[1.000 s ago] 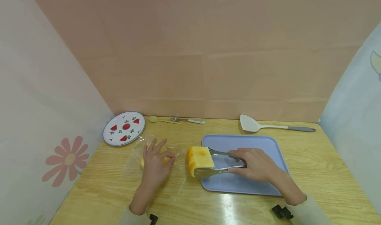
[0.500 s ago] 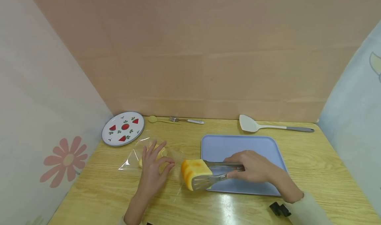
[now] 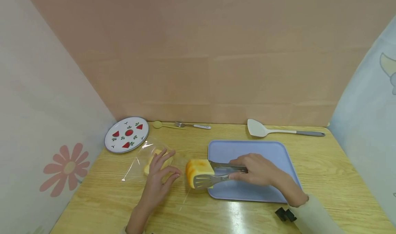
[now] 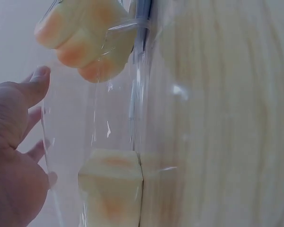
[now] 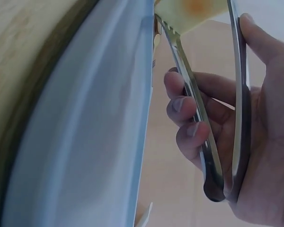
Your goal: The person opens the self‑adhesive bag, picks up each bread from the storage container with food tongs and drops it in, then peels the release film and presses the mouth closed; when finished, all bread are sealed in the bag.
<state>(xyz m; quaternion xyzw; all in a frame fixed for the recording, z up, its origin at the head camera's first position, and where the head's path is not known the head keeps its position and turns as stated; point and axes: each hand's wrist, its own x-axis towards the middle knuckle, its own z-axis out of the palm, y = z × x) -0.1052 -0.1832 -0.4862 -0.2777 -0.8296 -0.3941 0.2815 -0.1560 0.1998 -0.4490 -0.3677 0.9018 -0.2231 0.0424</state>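
Observation:
My left hand (image 3: 159, 175) pinches the edge of a clear plastic bag (image 3: 133, 167) between thumb and index finger, the other fingers spread. A piece of bread (image 3: 149, 168) lies inside the bag, partly covered by that hand. My right hand (image 3: 256, 170) grips metal food tongs (image 5: 203, 118) with slotted ends. Between the tong ends is a second piece of bread (image 3: 199, 167), yellow with browned lobes, held at the left edge of the blue tray (image 3: 229, 151). In the left wrist view, this bread (image 4: 80, 42) overlaps the clear film, opposite the bagged bread (image 4: 111, 189).
At the back left lies a white plate (image 3: 119, 144) with strawberry and melon drawings. A yellow spoon (image 3: 157, 124) and a fork (image 3: 198, 126) lie along the back wall. Behind the tray rests a white spatula (image 3: 256, 128) with a grey handle end.
The tongs and bread have shifted left toward the bag, dipping nearer and then rising slightly. The bag has spread wider around the left hand, which keeps its pinch.

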